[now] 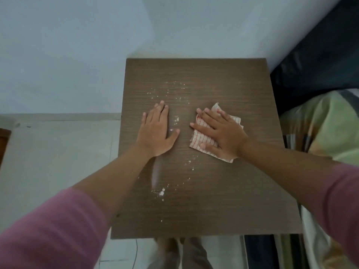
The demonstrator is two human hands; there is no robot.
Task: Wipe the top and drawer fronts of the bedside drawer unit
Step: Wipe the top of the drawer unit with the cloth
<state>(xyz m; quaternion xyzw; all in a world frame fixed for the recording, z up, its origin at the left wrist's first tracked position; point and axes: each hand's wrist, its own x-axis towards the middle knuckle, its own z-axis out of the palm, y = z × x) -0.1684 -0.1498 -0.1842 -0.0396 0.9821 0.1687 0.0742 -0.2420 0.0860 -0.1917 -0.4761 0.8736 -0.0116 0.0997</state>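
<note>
Head view shows the drawer unit top (223, 84), with the right hand (223, 134) pressing the checked cloth (200, 138) flat under spread fingers, the white crumbs (175, 121) just left of it, nearer the empty, flat left hand (157, 131).

drawer unit top (223, 191): brown wood grain | powder specks (161, 192): white | cloth (200, 139): white, thin red checks | sleeves (48, 230): pink | wall (77, 45): pale blue-grey

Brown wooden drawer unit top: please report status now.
Left hand flat on brown wooden top, empty. Right hand pressing white red-checked cloth. White powder remains. No obstacles.
</note>
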